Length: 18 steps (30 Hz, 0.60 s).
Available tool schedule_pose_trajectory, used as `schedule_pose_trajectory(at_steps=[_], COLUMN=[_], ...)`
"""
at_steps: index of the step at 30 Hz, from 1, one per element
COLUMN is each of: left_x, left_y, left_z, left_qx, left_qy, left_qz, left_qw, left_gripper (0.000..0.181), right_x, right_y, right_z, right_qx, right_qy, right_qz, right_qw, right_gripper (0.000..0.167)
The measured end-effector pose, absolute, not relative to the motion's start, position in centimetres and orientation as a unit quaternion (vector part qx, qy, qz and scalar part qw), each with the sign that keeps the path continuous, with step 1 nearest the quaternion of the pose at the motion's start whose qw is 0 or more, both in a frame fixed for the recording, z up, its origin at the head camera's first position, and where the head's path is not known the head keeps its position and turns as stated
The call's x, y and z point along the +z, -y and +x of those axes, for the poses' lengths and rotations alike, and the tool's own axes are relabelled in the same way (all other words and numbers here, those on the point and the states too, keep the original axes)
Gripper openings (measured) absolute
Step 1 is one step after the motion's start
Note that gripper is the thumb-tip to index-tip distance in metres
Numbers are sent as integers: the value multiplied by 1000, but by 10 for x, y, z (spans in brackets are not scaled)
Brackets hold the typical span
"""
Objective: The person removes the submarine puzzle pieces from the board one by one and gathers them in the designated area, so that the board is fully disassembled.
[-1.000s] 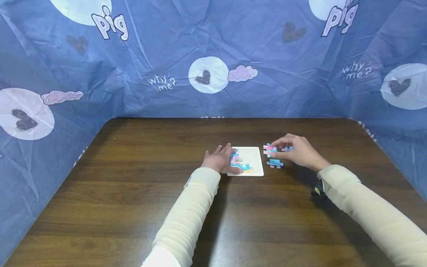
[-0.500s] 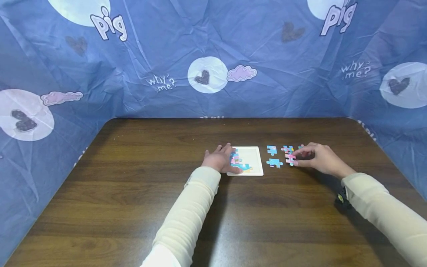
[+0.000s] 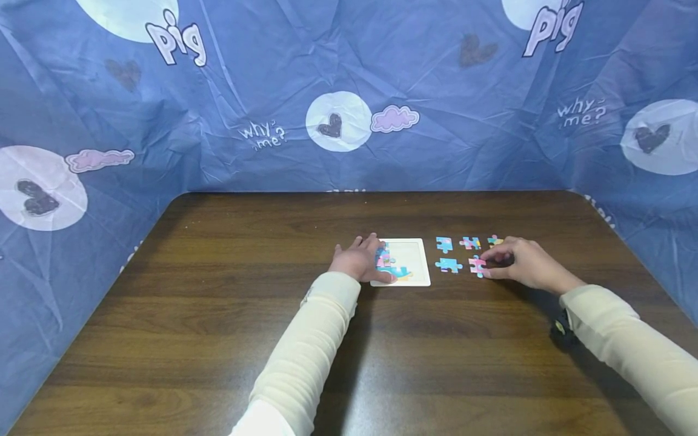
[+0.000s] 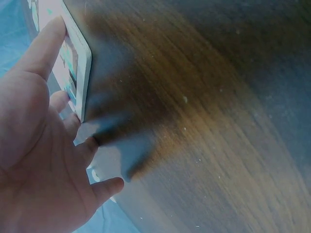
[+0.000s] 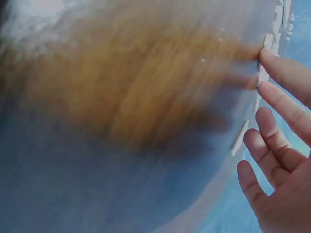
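My left hand [image 3: 354, 261] lies spread over the left side of a white puzzle board [image 3: 417, 257], its thumb resting on the board's near edge in the head view. Several joined jigsaw pieces [image 3: 402, 272] show inside the board beside the fingers. My right hand [image 3: 526, 263] pinches a pink and blue jigsaw piece [image 3: 477, 266] between thumb and forefinger at the table surface, right of the board. In the right wrist view, the tips of the thumb and a finger [image 5: 279, 70] meet a thin piece edge, and the other fingers stay off it.
Loose jigsaw pieces lie right of the board: a blue one [image 3: 444, 244], another blue one [image 3: 449, 265], a pink and blue one [image 3: 470, 243], and a yellowish one [image 3: 494, 240] partly behind the right hand. A blue printed cloth [image 3: 349, 169] hangs behind the brown table [image 3: 218, 333].
My right hand has carried the pink and blue jigsaw piece rightward from near the board, then slightly nearer me, down beside the other loose pieces. My left hand has stayed on the board.
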<state>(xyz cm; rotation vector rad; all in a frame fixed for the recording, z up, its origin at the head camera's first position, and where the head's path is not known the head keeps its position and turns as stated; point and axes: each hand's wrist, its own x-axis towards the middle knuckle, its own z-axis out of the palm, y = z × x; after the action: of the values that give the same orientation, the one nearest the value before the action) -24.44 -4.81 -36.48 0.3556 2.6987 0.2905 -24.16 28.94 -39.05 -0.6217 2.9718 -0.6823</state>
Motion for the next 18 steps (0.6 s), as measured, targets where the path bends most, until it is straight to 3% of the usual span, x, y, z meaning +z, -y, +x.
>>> schedule_pose_trajectory(at_steps=[7, 18], left_x=[-365, -365], left_y=[49, 49], left_z=[-244, -240], left_qx=[105, 89], left_qy=[-966, -970], left_qz=[130, 132], left_qw=[196, 183], left_gripper=[79, 81], right_x=[-377, -379], right_y=[-279, -218], right_z=[-244, -245], right_qx=[-252, -340], right_qy=[-947, -910], right_qz=[-199, -226], right_qw=[-8, 71], right_gripper=[34, 38])
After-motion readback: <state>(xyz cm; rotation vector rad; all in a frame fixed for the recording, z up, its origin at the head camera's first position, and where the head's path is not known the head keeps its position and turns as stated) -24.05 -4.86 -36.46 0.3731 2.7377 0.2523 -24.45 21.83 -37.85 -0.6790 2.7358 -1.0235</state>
